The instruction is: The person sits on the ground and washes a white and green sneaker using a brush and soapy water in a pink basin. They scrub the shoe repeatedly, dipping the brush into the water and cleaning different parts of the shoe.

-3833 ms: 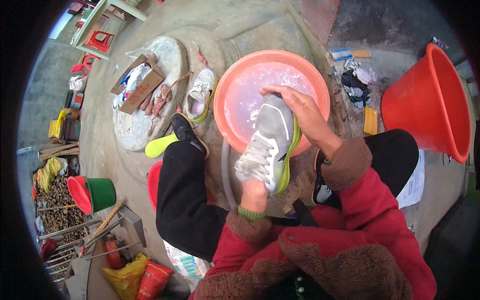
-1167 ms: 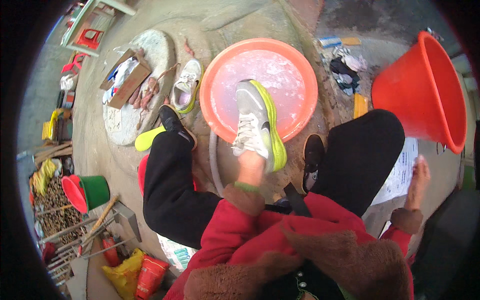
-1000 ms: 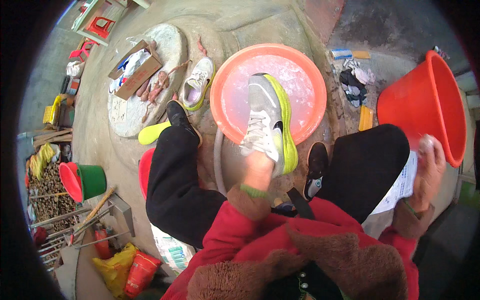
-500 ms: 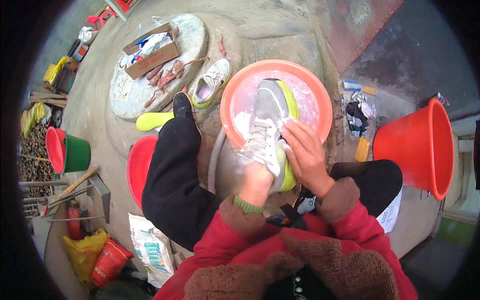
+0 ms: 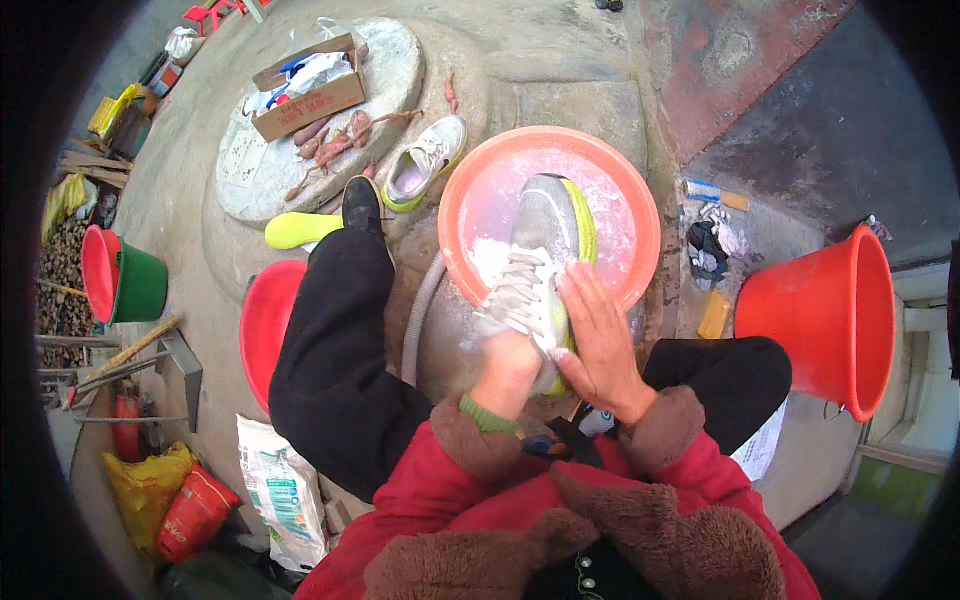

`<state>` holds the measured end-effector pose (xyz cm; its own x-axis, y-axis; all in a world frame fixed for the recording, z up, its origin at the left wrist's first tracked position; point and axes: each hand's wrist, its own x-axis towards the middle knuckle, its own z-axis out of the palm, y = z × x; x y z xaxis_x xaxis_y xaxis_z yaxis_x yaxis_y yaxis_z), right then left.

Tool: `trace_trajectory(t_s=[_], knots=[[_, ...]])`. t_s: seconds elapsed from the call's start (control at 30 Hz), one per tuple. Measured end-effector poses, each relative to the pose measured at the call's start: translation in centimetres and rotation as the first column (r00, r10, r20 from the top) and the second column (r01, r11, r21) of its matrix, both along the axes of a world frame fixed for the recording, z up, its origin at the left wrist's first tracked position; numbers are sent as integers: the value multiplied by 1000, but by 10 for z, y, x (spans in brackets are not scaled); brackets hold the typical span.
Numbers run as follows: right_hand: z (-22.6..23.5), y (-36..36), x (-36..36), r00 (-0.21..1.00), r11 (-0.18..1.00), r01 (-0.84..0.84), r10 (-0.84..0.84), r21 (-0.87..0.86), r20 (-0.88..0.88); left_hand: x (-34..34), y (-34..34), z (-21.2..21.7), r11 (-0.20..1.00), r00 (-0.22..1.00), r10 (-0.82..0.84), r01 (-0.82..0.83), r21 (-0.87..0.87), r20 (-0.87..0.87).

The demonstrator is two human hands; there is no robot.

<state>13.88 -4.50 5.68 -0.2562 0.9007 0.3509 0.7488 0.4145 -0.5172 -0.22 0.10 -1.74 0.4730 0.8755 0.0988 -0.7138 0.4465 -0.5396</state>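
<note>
Shoe (image 5: 540, 260), grey with a yellow-green sole, lies toe-first over the near rim of the basin (image 5: 630, 190), above soapy water. My left hand (image 5: 507, 370) grips its heel, fingers curled tight round it. My right hand (image 5: 600, 345) lies flat along its side, fingers together. Second shoe (image 5: 425, 162) sits left of the basin; bucket (image 5: 835, 315) well to the right.

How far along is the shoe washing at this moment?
Done: the basin holds sudsy water, and a yellow insole lies out on the ground. In hand: the left hand grips the heel of the grey shoe while the right hand presses its laced side over the basin. Left: the white shoe lies beside the basin, outside the water; whether it has been washed cannot be told.
</note>
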Motion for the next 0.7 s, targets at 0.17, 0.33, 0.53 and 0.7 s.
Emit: trace_trajectory(t_s=[0.17,0.33,0.53,0.7], knots=[[5,24,8,997,998,46,-49,35,67,-1,-2,-8,996,994,-90,90,-5,63],[7,23,8,998,998,58,-58,-1,35,-1,-1,1,994,993,-87,91,-57,79],[4,7,4,998,999,9,-11,38,54,1,-6,16,967,992,-123,111,-229,-38],[5,41,19,994,996,49,-56,74,96,1,-6,21,967,947,-217,242,-84,238]])
